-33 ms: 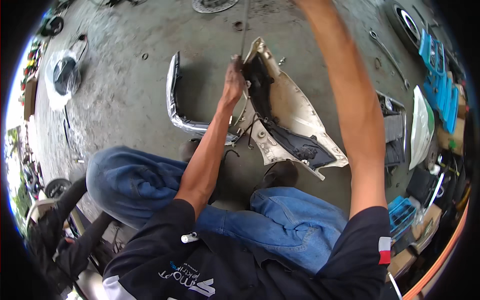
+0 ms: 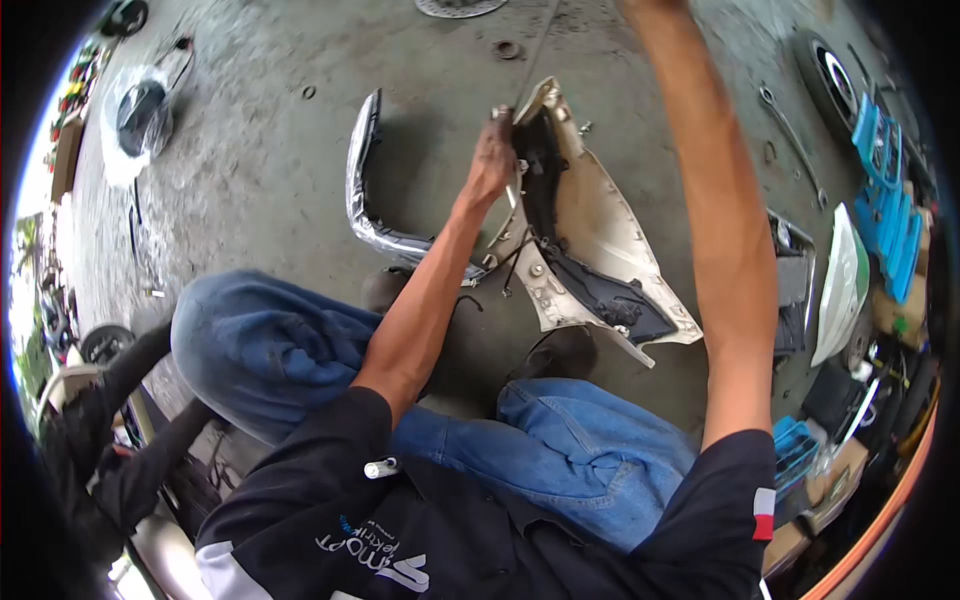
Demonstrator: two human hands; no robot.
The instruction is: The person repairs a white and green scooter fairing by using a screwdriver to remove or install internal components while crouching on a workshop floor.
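A cream body panel with a dark inner lining lies on the floor before me, its inside facing up. My left hand is closed at the panel's upper left edge. From its fingertips a thin grey line, a cord or rod, runs up out of the picture. My right arm reaches far forward; only the wrist end of my right hand shows at the top rim, and its fingers are cut off. Left of the panel lies an L-shaped trim piece in shiny clear wrap; my left forearm partly covers it.
A combination wrench, a wheel, blue plastic parts and a white-green panel lie to the right. A brake disc and a small ring are ahead. A plastic-wrapped black part lies far left.
The whole view has shifted a little, so the panel, trim and wrench sit slightly farther right. The thin line slants more to the right. My left hand stays at the panel's edge.
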